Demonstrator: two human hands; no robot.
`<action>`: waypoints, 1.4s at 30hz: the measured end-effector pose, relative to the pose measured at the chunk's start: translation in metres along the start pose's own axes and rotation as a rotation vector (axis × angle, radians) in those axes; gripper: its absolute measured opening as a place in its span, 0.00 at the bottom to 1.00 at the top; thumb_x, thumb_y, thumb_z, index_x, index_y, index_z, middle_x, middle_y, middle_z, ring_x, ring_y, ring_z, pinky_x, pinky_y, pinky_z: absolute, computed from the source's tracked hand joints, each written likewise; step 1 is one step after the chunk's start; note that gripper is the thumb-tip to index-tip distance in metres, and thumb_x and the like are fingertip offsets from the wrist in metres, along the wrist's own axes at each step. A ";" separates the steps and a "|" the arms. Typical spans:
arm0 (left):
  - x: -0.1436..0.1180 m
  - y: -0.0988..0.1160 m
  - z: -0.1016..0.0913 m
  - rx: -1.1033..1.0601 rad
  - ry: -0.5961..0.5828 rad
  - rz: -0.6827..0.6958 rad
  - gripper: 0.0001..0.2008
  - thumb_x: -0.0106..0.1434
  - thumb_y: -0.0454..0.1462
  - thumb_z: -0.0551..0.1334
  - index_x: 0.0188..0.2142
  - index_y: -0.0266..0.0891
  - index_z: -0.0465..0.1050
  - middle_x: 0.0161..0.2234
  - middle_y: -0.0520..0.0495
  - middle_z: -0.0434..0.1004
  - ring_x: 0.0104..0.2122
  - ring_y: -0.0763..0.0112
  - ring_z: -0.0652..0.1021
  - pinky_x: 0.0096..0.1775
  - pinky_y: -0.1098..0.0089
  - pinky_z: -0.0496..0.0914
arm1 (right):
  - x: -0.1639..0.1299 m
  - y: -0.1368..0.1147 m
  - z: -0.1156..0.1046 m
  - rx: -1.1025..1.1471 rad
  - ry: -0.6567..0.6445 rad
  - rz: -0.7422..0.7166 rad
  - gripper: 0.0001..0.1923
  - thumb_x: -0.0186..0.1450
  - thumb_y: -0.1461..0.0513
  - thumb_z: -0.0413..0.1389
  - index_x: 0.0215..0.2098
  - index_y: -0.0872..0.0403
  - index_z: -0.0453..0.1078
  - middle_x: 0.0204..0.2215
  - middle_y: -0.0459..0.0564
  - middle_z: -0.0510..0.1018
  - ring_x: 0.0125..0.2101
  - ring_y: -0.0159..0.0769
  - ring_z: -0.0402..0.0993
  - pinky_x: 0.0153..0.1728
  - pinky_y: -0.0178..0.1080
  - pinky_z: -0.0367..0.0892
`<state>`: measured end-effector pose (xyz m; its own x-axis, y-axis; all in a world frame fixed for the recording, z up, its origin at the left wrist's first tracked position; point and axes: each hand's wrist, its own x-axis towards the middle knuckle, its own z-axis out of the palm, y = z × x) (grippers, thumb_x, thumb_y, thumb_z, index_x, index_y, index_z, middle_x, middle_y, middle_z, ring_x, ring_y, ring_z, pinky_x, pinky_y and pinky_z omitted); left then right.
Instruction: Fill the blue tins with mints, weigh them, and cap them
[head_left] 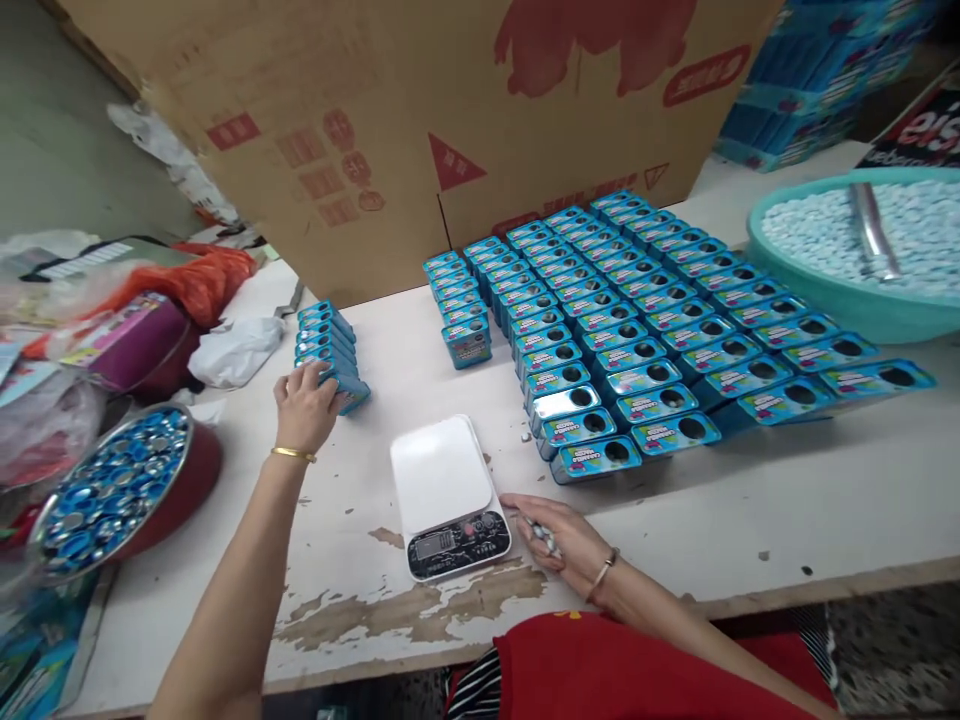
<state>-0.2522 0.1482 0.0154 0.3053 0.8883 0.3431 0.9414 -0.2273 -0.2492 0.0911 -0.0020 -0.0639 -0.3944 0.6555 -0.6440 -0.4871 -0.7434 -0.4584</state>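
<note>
Tins first, from the head view, the only one I have: my left hand (304, 405) rests on the near end of a short row of blue tins (330, 352) standing on edge on the white table (750, 500), fingers curled together over the front tin and touching it, thumb side hidden from me. I judge these tins light, stiff and thin-walled, with slick printed faces; the firmest hold looks to be across the two narrow sides, since squeezing the broad faces could dent them, and a row on edge could topple like dominoes if nudged.

My right hand (559, 540) lies on the table just beside the kitchen scale (448, 497), fingers loosely closed around some small pale pieces; what they are I cannot tell.

Beyond the scale a large block of open tins (645, 300) fills the middle of the table. A teal basin (847, 290) of pale tablets with a metal scoop (870, 230) sits far right, a red bowl of lids (120, 485) far left, a cardboard box (420, 130) behind.
</note>
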 end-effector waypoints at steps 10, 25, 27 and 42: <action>-0.016 0.115 -0.094 -0.156 -0.327 0.281 0.11 0.64 0.43 0.55 0.29 0.40 0.68 0.37 0.45 0.72 0.29 0.68 0.72 0.29 0.66 0.64 | -0.031 -0.003 -0.006 0.179 -0.097 0.140 0.10 0.55 0.61 0.60 0.34 0.59 0.73 0.17 0.41 0.66 0.13 0.19 0.49 0.12 0.26 0.39; -0.020 0.268 -0.042 -0.492 -0.516 0.022 0.10 0.64 0.28 0.50 0.43 0.35 0.65 0.43 0.40 0.68 0.40 0.66 0.74 0.39 0.68 0.69 | -0.039 0.005 -0.042 0.198 -0.132 0.123 0.12 0.54 0.61 0.62 0.36 0.59 0.73 0.18 0.41 0.68 0.12 0.20 0.53 0.10 0.26 0.42; -0.014 0.284 -0.024 -0.477 -0.582 -0.074 0.11 0.64 0.27 0.49 0.44 0.33 0.65 0.45 0.39 0.66 0.39 0.65 0.75 0.38 0.67 0.69 | -0.040 0.007 -0.044 0.188 -0.141 0.126 0.12 0.54 0.61 0.63 0.36 0.58 0.73 0.18 0.41 0.68 0.12 0.20 0.53 0.10 0.25 0.43; -0.078 0.283 -0.087 -0.806 -0.462 0.096 0.05 0.65 0.33 0.52 0.37 0.38 0.65 0.37 0.47 0.68 0.35 0.70 0.71 0.36 0.68 0.69 | -0.045 0.002 -0.040 0.507 0.046 0.190 0.09 0.64 0.69 0.51 0.29 0.59 0.71 0.23 0.48 0.78 0.24 0.30 0.76 0.27 0.31 0.74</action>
<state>0.0033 -0.0199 -0.0028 0.4625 0.8827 -0.0833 0.7829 -0.3626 0.5055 0.1388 -0.0378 -0.0602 -0.4828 0.5011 -0.7182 -0.7299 -0.6834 0.0138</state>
